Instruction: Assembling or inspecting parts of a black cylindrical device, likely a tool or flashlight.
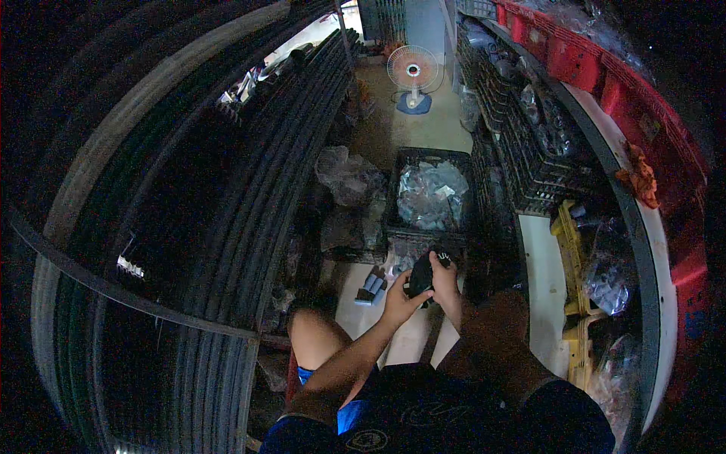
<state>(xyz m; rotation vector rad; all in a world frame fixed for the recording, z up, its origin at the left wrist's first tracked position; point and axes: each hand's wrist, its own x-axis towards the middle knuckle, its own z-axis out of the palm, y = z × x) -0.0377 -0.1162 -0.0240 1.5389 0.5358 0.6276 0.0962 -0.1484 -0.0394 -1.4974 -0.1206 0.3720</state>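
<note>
Both my hands hold a small black object [421, 277] with a white mark near its upper end, in front of my body. Its exact kind is hard to make out in the dim light. My left hand [403, 300] is closed on its lower left side, with the thumb across it. Around its right side my right hand [445, 278] is closed, thumb near the top. Just left of my hands, a few grey cylindrical pieces [371, 289] sit together on the pale floor. Beyond my hands, a clear plastic bag of grey pieces [432, 195] fills a black crate [401, 162].
Long dark pipes [257, 204] lie stacked on a rack at left. Black crates [522, 163] stand stacked at right, near yellow crates [572, 261] and a red crate [597, 60]. A standing fan [413, 72] is farther back. Crumpled plastic bags [345, 178] lie left of the black crate.
</note>
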